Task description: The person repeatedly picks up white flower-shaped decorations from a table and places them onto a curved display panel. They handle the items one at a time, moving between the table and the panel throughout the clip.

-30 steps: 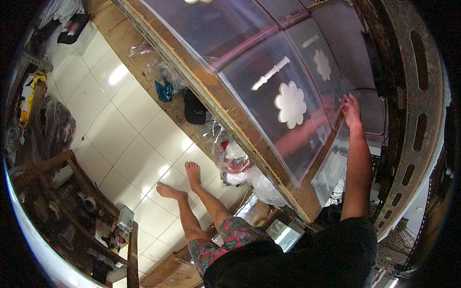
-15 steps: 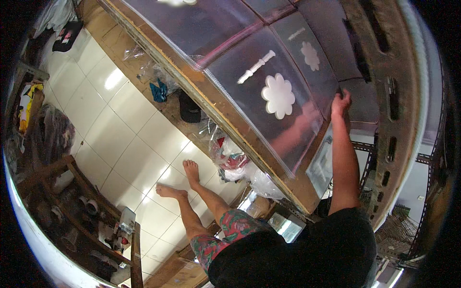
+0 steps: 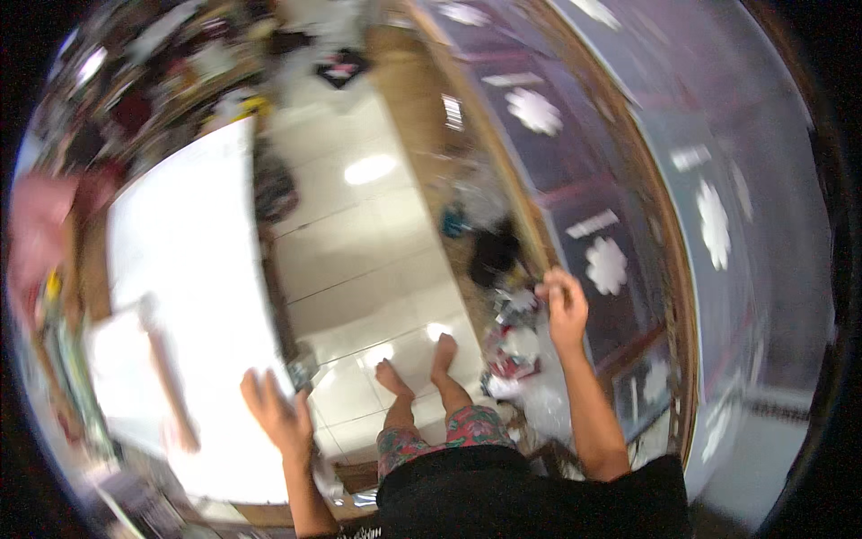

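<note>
My left hand (image 3: 280, 418) is open with its fingers spread, over or at the edge of a bright white tabletop (image 3: 197, 251); blur hides whether it touches. On the right, my right hand (image 3: 566, 304) is raised near the edge of a wooden rack with its fingers bent together. A small dark bit shows at its fingertips, too blurred to name. Beside that hand lies a clear plastic sheet (image 3: 584, 193) bearing a white flower shape (image 3: 607, 266) and a short white bar (image 3: 593, 225).
More clear sheets with white flowers (image 3: 714, 225) lie on a higher tier at right. Plastic bags (image 3: 543, 400) and a dark cap (image 3: 494, 256) sit under the rack. A pale tiled floor (image 3: 350, 260) runs between rack and table. A blurred brown strip (image 3: 169, 386) lies on the tabletop.
My view has swung left, bringing the white tabletop and my left hand into sight. My right hand has come away from the sheet's far edge toward the rack's aisle side.
</note>
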Demonstrator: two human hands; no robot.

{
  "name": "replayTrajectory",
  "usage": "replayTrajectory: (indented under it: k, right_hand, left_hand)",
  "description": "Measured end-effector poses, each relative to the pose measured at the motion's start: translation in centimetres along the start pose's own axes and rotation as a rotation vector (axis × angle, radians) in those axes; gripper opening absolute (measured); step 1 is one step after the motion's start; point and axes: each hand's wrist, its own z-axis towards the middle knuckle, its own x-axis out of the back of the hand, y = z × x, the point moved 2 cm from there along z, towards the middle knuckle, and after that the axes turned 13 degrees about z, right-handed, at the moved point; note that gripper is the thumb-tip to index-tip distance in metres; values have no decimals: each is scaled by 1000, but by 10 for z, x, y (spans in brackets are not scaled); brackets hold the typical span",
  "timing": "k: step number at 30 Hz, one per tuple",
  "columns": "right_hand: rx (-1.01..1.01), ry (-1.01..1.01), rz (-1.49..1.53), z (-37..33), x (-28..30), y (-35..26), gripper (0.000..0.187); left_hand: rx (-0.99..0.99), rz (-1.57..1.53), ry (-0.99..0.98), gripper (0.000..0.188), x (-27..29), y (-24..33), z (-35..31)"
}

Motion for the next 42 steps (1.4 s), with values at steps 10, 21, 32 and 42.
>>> replayTrajectory:
  k: [10,21,32,42]
  right_hand:
    - [-404,-667,174,-151,-158,34,35]
    - [-942,-360,-230,-151,-50,165,41]
    - [-607,-850,-735,-173,-40,212,42]
    - [-747,-752,-448,-144,-168,159,42]
  left_hand:
    - [18,-393,97,58,46,-6,3]
    - [218,-88,165,52,87,-94,-67]
    - [207,30,151,53,79,-104,-86]
    - [307,-393,326,44,80,-130,-90]
